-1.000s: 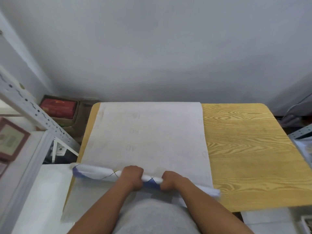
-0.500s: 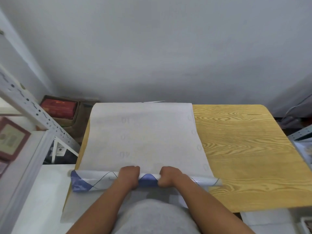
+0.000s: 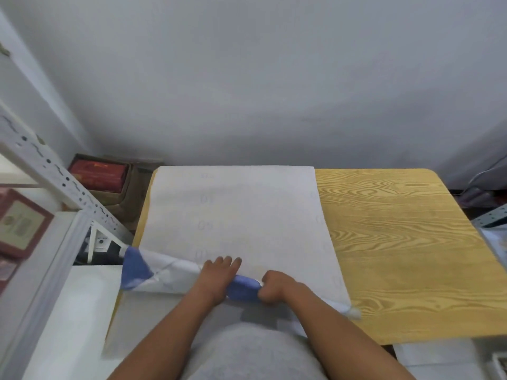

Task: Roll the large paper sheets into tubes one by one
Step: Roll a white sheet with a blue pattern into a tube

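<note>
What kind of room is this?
Probably a storeroom or small workroom, though I can't be sure. A wooden table stands against a bare wall, a metal shelf rack is beside it, and a cardboard box sits on the floor.

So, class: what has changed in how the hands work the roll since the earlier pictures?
The left hand has opened, its fingers now flat over the roll; the roll's left end has loosened and fanned wider. The right hand still grips it. The flat sheet and table are unchanged.

Count: 1 paper sheet [image 3: 236, 215], part-rolled; 2 hands, left hand [image 3: 216, 281], right hand [image 3: 274, 287]; 1 wooden table [image 3: 397, 242]; 1 red box [image 3: 97, 175] far left.
</note>
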